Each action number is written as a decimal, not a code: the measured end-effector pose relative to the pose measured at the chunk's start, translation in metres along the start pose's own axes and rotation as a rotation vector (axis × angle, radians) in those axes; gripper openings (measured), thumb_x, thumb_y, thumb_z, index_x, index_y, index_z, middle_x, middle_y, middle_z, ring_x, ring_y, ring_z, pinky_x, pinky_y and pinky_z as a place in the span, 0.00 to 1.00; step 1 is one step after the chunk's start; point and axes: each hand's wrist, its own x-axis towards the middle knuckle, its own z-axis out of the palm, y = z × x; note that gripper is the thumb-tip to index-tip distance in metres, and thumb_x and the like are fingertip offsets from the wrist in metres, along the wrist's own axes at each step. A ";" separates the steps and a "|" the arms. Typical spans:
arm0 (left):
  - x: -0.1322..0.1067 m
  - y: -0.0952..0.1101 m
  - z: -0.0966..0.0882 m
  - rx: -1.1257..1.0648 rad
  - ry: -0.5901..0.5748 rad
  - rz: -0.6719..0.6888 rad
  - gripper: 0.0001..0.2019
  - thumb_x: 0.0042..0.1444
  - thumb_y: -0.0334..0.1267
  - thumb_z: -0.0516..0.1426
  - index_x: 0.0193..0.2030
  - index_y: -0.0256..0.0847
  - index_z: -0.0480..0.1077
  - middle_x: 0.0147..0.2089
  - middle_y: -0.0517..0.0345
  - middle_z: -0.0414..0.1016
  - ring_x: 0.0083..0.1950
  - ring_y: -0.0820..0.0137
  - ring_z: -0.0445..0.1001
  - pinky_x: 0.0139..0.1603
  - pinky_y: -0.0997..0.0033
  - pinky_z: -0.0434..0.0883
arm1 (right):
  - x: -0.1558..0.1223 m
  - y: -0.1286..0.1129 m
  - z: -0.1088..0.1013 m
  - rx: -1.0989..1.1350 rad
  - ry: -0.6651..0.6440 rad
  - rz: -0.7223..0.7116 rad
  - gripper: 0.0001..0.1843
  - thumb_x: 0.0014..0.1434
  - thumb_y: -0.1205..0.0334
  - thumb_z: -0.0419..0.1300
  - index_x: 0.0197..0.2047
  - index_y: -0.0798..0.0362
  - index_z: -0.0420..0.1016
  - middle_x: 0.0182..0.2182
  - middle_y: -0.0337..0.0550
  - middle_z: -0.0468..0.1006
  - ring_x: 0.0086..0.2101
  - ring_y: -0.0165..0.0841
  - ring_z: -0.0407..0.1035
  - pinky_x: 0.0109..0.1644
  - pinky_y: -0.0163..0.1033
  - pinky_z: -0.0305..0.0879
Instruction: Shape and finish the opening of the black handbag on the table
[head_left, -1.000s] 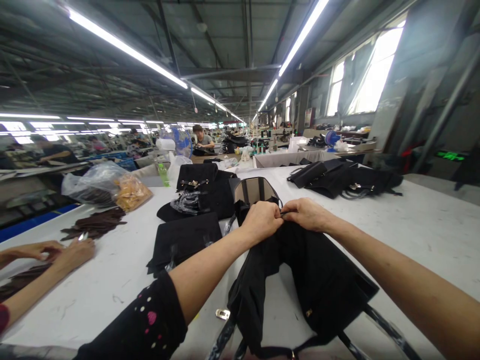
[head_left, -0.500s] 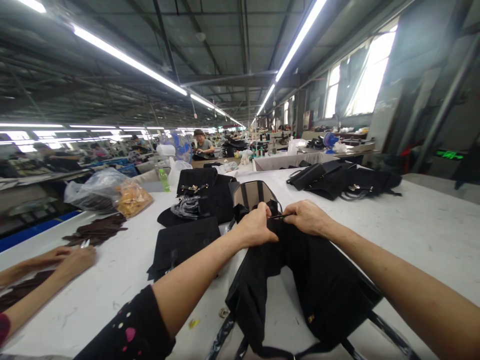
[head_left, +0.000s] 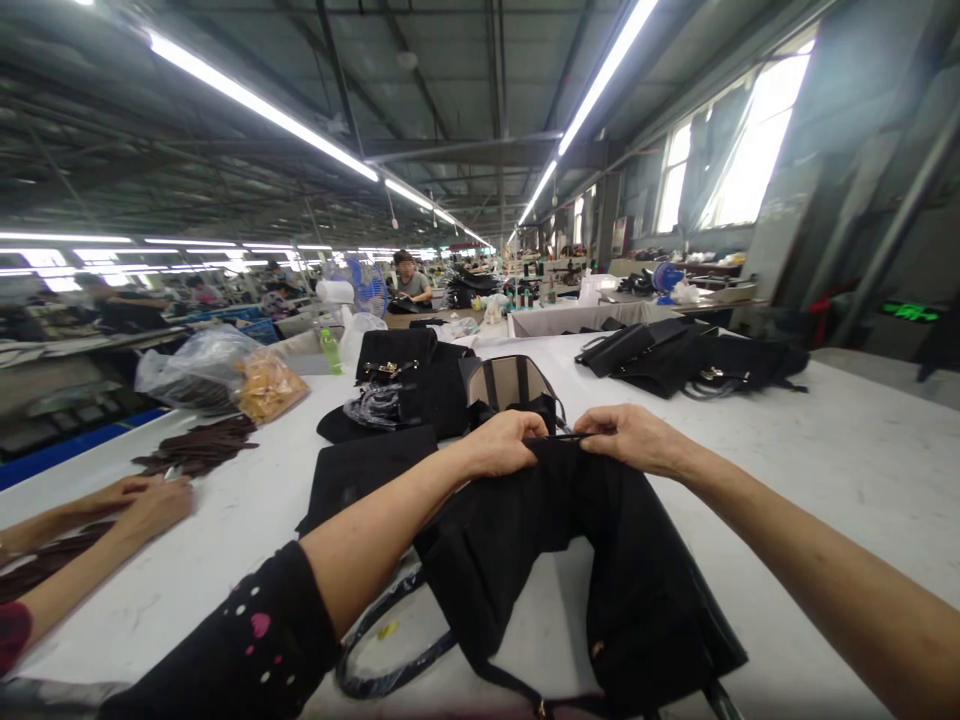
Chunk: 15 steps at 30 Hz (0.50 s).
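Note:
My left hand (head_left: 504, 443) pinches the top edge of a black handbag (head_left: 637, 570) between thumb and fingers. A short way to the right, my right hand (head_left: 624, 436) grips the same edge, and a thin dark strip of it runs between the two hands. The bag's body hangs down and spreads over the white table in folds. A plastic-wrapped handle (head_left: 379, 685) loops out at its lower left. Just behind my hands stands an open black bag with a beige lining (head_left: 504, 382).
Folded black bags (head_left: 420, 395) lie left of centre, and more black bags (head_left: 690, 358) at the back right of the white table (head_left: 840, 480). At the left, a co-worker's hands (head_left: 154, 498) work near brown pieces (head_left: 199, 445), a plastic bag (head_left: 191, 370) and a green bottle (head_left: 330, 350).
My right hand has shifted slightly right. My left hand's thumb has closed down onto the edge. The bag's left part has swung left, and its wrapped handle shows more at the lower left.

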 end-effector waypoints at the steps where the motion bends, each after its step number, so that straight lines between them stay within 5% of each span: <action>1: 0.000 0.000 0.000 0.015 0.004 0.001 0.11 0.41 0.32 0.56 0.36 0.37 0.69 0.31 0.60 0.75 0.30 0.72 0.71 0.24 0.79 0.62 | 0.001 0.002 0.001 0.048 -0.017 -0.005 0.13 0.49 0.59 0.61 0.39 0.51 0.78 0.27 0.36 0.75 0.29 0.30 0.67 0.33 0.35 0.60; 15: -0.004 0.006 -0.001 0.129 0.045 0.042 0.10 0.45 0.36 0.56 0.36 0.37 0.71 0.32 0.59 0.75 0.30 0.72 0.70 0.25 0.78 0.62 | 0.011 0.004 0.004 0.108 -0.049 -0.071 0.09 0.49 0.61 0.62 0.35 0.53 0.78 0.27 0.37 0.76 0.31 0.31 0.68 0.39 0.37 0.62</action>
